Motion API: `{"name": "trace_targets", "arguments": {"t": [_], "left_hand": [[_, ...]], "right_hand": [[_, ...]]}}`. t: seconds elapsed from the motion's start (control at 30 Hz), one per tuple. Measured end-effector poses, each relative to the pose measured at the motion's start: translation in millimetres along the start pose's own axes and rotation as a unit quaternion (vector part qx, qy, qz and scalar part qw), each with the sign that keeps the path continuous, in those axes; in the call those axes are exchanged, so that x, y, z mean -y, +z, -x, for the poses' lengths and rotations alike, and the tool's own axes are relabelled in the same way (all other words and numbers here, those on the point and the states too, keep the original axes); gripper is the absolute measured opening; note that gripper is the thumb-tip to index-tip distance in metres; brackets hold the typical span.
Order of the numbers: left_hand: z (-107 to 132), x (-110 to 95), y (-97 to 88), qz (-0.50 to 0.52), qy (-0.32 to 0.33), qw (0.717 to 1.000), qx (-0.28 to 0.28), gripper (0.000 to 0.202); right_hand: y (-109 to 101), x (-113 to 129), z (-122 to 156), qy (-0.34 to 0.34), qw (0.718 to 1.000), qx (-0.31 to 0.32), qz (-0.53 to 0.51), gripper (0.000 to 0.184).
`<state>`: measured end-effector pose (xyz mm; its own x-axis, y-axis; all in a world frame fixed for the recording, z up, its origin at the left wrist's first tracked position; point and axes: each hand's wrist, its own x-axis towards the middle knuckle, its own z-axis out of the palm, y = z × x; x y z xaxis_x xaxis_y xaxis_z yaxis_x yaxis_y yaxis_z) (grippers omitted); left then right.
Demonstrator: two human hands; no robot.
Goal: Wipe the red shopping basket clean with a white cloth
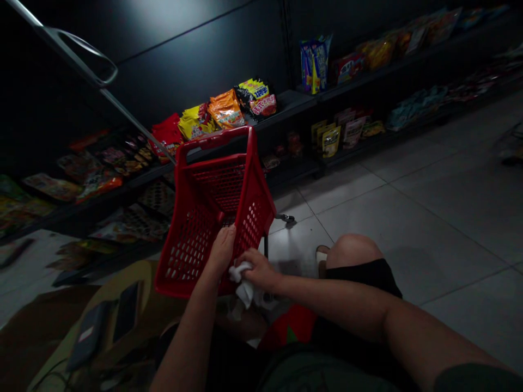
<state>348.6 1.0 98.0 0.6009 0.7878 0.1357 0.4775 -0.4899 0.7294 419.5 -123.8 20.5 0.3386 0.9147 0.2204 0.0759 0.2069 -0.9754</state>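
A red plastic shopping basket [212,212] with perforated walls is tipped toward me in the middle of the view. My left hand [223,250] lies against the basket's near wall, fingers together and stretched upward along it. My right hand [257,269] is closed on a crumpled white cloth [244,288] pressed at the basket's lower edge, just right of my left hand. My bare knee [353,250] rises to the right of both hands.
Dark shelves [286,103] run along the back with snack packets [226,111] in orange, yellow and red. A metal trolley handle [87,62] slants across the upper left. A cardboard box with flat dark items [102,321] lies at lower left. Grey floor tiles [429,218] stretch right.
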Motion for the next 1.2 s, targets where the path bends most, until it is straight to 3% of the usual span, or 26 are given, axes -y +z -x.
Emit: {"name": "trace_targets", "arguments": {"t": [0.1,0.17,0.27,0.4,0.47,0.57,0.63,0.73,0.8,0.87,0.93,1.07,1.13,1.2], "left_hand": [[4,-2,-6.8,0.033,-0.004,0.999,0.025,0.044],[7,-5,-11.8,0.085,-0.030,0.994,0.059,0.050],[11,-10,-17.9,0.121,-0.071,0.987,0.084,0.053],[17,-14,-19.9,0.131,-0.094,0.985,0.054,0.055],[22,-16,-18.3,0.142,-0.103,0.984,0.036,0.056],[31,-17,-14.5,0.149,-0.095,0.984,0.035,0.054],[35,-17,-12.2,0.148,-0.085,0.985,0.025,0.053],[36,-14,-10.8,0.132,-0.084,0.988,-0.013,0.051],[35,-11,-11.2,0.120,-0.090,0.988,-0.024,0.050],[34,-10,-11.7,0.120,-0.092,0.988,-0.027,0.051],[33,-10,-11.4,0.133,-0.095,0.986,-0.029,0.052],[32,-15,-8.5,0.158,-0.100,0.982,-0.022,0.054],[31,-16,-7.9,0.150,-0.099,0.983,-0.026,0.054],[30,-16,-8.5,0.135,-0.094,0.986,-0.035,0.052]], "right_hand": [[-26,-1,-43,0.072,0.985,-0.158,-0.009,0.026],[-31,0,-54,0.091,0.976,-0.199,-0.005,0.030],[-16,2,-29,0.045,0.991,-0.129,0.006,0.033],[2,5,7,-0.016,1.000,-0.009,0.002,0.028],[-6,6,-4,-0.016,0.999,-0.046,-0.010,0.025],[-22,7,-35,0.016,0.985,-0.168,-0.024,0.025],[-22,8,-37,0.012,0.984,-0.175,-0.021,0.028],[-6,9,-5,-0.054,0.997,-0.046,0.007,0.030],[2,10,17,-0.103,0.992,0.058,0.040,0.032],[-1,9,21,-0.133,0.982,0.113,0.067,0.032],[-13,6,4,-0.127,0.986,0.074,0.073,0.033],[-31,-1,-35,-0.043,0.992,-0.096,0.063,0.034],[-25,-1,-27,-0.042,0.994,-0.077,0.063,0.032],[-13,1,-5,-0.076,0.995,0.005,0.064,0.032]]}}
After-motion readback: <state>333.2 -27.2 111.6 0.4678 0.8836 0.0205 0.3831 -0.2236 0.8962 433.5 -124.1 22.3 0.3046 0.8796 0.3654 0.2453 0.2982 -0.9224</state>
